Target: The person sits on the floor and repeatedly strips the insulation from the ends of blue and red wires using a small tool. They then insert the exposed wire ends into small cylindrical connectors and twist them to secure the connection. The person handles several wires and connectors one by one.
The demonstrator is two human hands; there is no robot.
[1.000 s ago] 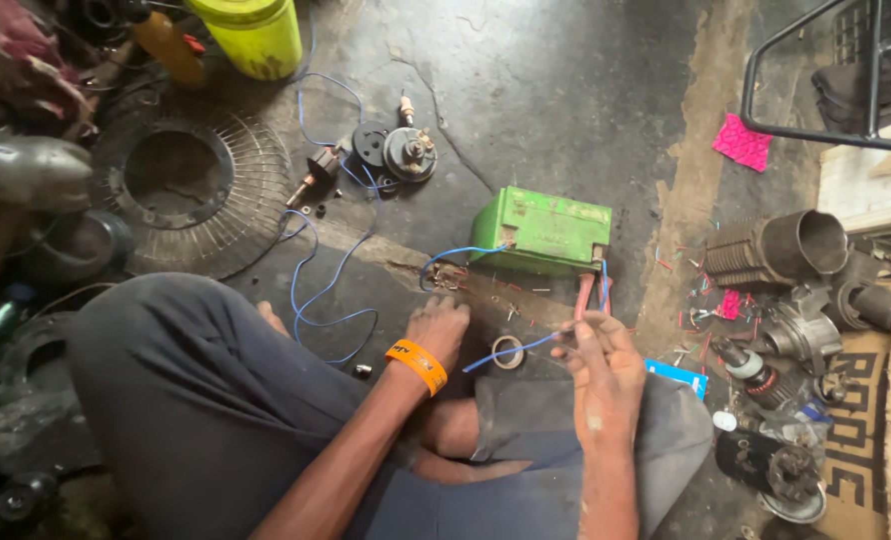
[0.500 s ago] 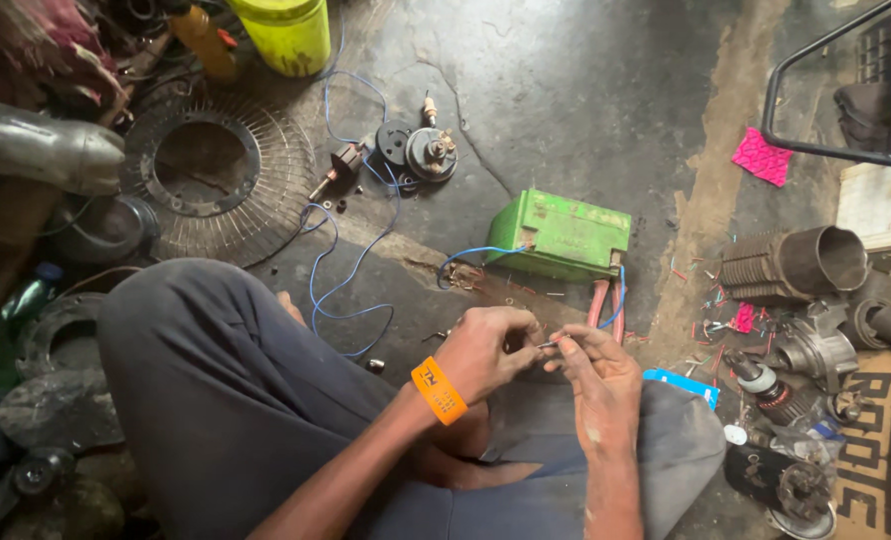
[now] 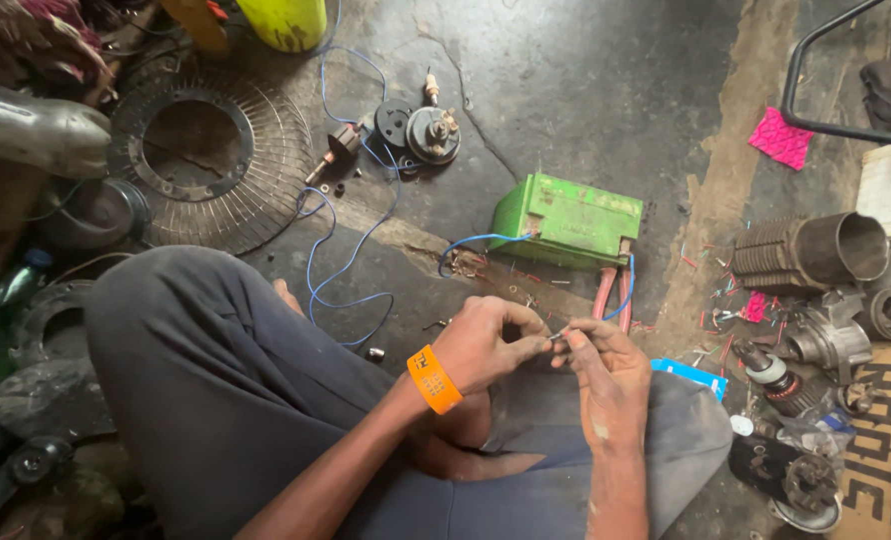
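Hands pinch wire (fingertips meeting).

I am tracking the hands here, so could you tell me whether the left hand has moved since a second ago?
Yes. The left hand has drawn back from the green battery toward the lap, meeting the right hand.

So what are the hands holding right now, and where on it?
Both the left hand and right hand pinch the bare end of a thin wire between their fingertips; which wire cannot be told.

I can't make out the tiny wire end pinched between my hands; the yellow jug is cut off at the top edge.
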